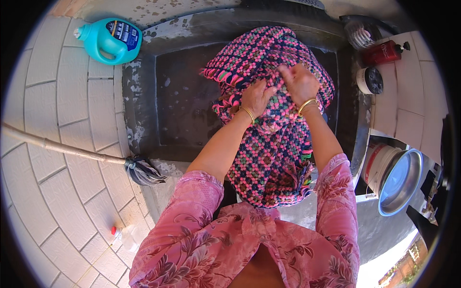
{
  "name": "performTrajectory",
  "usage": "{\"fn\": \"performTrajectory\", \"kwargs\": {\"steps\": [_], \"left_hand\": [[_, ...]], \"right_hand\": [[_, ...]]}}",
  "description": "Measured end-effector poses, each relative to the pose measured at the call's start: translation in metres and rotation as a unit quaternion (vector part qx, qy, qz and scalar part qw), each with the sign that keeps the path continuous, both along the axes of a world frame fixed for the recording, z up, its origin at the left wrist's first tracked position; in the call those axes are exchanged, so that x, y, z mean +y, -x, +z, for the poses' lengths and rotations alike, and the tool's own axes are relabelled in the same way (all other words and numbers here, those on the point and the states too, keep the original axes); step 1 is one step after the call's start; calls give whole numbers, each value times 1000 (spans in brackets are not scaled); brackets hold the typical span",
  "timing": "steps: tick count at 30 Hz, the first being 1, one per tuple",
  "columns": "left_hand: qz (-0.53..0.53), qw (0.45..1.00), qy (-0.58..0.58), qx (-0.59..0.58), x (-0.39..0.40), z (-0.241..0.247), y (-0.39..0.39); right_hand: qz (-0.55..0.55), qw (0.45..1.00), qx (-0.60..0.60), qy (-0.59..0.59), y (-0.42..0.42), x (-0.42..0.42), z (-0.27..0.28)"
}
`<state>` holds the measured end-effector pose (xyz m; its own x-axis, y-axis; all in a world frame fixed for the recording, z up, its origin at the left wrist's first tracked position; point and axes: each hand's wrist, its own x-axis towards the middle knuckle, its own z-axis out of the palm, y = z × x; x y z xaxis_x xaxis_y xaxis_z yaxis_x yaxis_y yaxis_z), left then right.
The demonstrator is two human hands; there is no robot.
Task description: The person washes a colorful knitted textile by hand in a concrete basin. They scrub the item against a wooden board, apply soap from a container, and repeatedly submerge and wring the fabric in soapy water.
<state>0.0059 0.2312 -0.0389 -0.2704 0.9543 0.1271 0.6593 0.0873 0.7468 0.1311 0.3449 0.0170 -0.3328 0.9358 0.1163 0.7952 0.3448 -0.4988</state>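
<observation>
A thick woven mat or blanket (pixel 270 154) in pink, navy and green, with looped fringes, lies bunched in the right half of a dark stone or concrete wash basin (pixel 140 108) and hangs over its near edge. My left hand (pixel 257 97), a gold-coloured bangle at its wrist, grips a fold near the mat's middle. Just to its right, my right hand (pixel 302 82) is curled, slightly blurred, against the same bunched fabric; the cloth under its fingers is partly hidden. It also has a bangle.
A teal detergent jug (pixel 111 41) lies at the basin's upper left. Along the right rim are a red pump bottle (pixel 383 52) and a dark-lidded tub (pixel 369 80). A bucket (pixel 378 165) with a metal basin (pixel 399 183) is lower right. A mop (pixel 144 172) and a clear plastic bottle (pixel 130 237) are left.
</observation>
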Motion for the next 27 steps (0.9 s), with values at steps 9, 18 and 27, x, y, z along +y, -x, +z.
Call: {"fn": "performTrajectory", "kwargs": {"steps": [9,18,27], "left_hand": [[71,917,33,-391,-86,31,-1],[-65,997,-34,-38,-114,47,-52],[-139,985,-38,-91,15,2,-21]], "right_hand": [[148,924,118,333,-39,-51,-5],[80,982,168,-19,-61,-152,3],[-49,982,104,149,-47,-68,-40]]}}
